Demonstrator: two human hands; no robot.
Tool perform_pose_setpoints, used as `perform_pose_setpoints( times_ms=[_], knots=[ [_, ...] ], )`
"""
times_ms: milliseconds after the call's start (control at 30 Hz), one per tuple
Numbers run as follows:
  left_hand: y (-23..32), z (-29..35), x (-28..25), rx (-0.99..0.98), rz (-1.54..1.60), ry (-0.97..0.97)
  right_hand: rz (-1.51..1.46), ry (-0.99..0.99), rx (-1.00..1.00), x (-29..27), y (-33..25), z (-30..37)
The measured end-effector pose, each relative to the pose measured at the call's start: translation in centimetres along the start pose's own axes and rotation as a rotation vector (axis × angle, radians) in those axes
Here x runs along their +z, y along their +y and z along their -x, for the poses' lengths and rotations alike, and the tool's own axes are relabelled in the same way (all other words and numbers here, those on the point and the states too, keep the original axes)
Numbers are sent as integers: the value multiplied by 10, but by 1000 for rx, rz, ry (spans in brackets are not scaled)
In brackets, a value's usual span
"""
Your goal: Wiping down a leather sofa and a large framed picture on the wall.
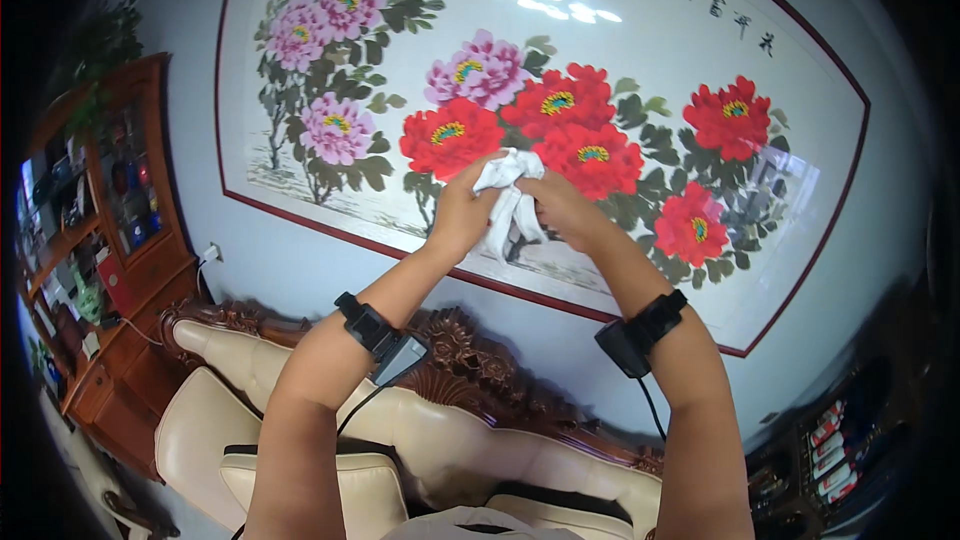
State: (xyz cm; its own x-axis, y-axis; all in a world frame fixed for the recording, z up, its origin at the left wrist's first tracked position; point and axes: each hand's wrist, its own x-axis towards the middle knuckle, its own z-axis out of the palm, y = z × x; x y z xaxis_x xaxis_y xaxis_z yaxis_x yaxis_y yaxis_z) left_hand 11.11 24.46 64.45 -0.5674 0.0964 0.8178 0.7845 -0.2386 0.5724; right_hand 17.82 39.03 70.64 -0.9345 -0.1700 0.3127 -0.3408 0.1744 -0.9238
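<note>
Both of my arms are stretched forward and up, and my hands meet at a crumpled white cloth [513,225]. My left hand [465,208] grips its left side, while my right hand [566,206] has closed on the right side. Loose folds of the cloth dangle between and below my hands. Behind it is a wide framed painting [330,155] of pink and red peonies with dark leaves, under shiny glass. Whether the cloth touches the glass, I cannot tell. A black strap with a small device sits on each forearm.
Below the painting stands a cream leather sofa [440,440] with a carved dark wood back rail [465,355]. At the left is a wooden glass-door cabinet [135,190] holding ornaments. A white wall plug [211,253] has a cord. Dark shelving [780,480] with bottles stands at the lower right.
</note>
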Motion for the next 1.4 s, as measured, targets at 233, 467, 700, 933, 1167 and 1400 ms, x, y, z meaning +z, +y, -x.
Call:
perform_pose_setpoints(
  times_ms=[233, 467, 700, 933, 1167, 1400],
  knots=[
    [-38, -25, -71, -451, 830, 531, 1041, 321, -386, -71, 20, -34],
    [-57, -102, -142, -108, 380, 839, 1977, 564, -462, -108, 13, -24],
    [-114, -150, -97, -48, -374, 704, 1900, 535, -530, -105, 17, -35],
    [-65, -88, 53, 467, -950, -204, 1885, 523, -551, -140, 28, -31],
    [-44, -193, 32, 798, -1210, -73, 1853, 570, -652, -148, 37, -38],
    [-94, -297, -137, 321, -1062, 642, 1892, 600, -679, -153, 37, -32]
  ],
)
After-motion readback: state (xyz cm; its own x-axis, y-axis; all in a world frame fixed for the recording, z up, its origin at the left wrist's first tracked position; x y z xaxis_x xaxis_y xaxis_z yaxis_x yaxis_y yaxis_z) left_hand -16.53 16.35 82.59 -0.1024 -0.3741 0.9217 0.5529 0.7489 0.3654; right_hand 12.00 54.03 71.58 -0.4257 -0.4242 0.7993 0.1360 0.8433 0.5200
